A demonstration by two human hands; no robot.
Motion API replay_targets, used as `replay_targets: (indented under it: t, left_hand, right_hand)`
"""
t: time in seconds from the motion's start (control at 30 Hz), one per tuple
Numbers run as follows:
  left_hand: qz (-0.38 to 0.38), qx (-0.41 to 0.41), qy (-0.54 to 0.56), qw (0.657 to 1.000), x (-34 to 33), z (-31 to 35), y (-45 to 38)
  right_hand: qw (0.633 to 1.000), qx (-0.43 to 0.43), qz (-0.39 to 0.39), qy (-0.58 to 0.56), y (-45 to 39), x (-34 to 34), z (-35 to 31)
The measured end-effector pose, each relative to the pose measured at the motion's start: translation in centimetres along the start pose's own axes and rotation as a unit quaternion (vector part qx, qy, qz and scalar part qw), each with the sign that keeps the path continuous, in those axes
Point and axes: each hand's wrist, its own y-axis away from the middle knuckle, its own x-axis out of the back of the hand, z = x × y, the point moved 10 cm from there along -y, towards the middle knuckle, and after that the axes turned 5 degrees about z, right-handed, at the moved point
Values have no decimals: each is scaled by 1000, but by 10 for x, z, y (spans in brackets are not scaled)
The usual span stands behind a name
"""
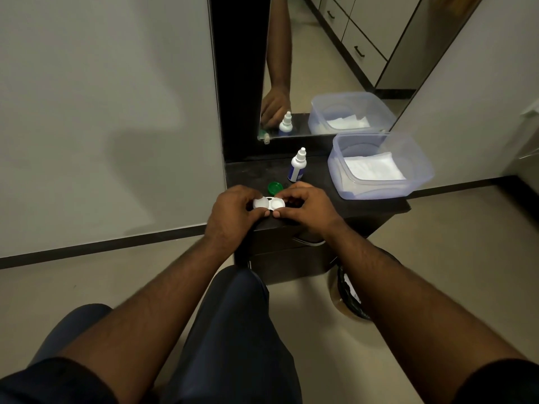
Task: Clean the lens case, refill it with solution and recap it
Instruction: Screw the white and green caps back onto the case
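- Head view: table (364, 205) is the biggest item, a dark top below a mirror (335, 68); the case lies at the table's near edge, toward its left corner.
- Tub (379, 166), clear plastic with white paper inside, stands at the table's right back, well apart from the case.
- Left hand (233, 211) curls round the case's left end, thumb under its front rim, fingers over a white cap (261, 203).
- Right hand (306, 205) pinches the case's right end, thumb at the front edge; both hands are narrow, closed on the case.
- Bottle (297, 166) stands upright behind the case, nearer the right hand.
- Case (269, 204) runs left to right across the table's near edge, between the two hands; its right well looks uncapped.
- Green cap (275, 188) lies loose just behind the case, so the right hand looks best placed to fetch it or the bottle.
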Motion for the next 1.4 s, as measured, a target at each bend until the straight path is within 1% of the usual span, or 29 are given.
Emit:
replay_targets:
  t: [0.23,0.4,0.47,0.63,0.7,0.8,0.93,1.0,1.1,1.27,1.33,1.4]
  left_hand:
    - [-61,-34,-16,997,-9,4,-2]
    - [-89,-39,-10,995,-10,3,-4]
    - [-84,-43,-3,995,-8,4,-5]
    - [-18,-31,-9,999,2,1,-1]
    - [-27,-43,-23,998,-1,1,-1]
    - [-67,-65,-31,995,-7,3,-1]
    - [-60,-57,11,997,-2,6,-3]
    - [-64,-47,-9,997,-6,4,-6]
    - [-65,-62,-38,995,-8,2,-8]
    - [-99,-83,-3,992,-8,6,-5]
    - [-96,-65,5,993,-7,6,-7]
    - [-81,-41,-17,996,-8,2,-9]
  right_hand:
    - [1000,-17,-8,-4,-1,-1,3]
    - [1000,-18,-6,-2,-1,-1,3]
    - [1000,-12,-3,-2,-2,-1,3]
    - [1000,-10,-3,-1,-1,0,1]
    - [1000,-9,-6,1,-1,0,0]
    - [1000,-12,-3,-4,-1,0,2]
    - [1000,-12,2,-11,0,0,3]
    - [1000,-10,0,-8,0,0,2]
    - [1000,-16,0,-8,-1,1,2]
    - [1000,-7,6,-10,-1,1,1]
    - [1000,-1,7,-10,0,2,-1]
    - [1000,1,6,-8,-1,2,-1]
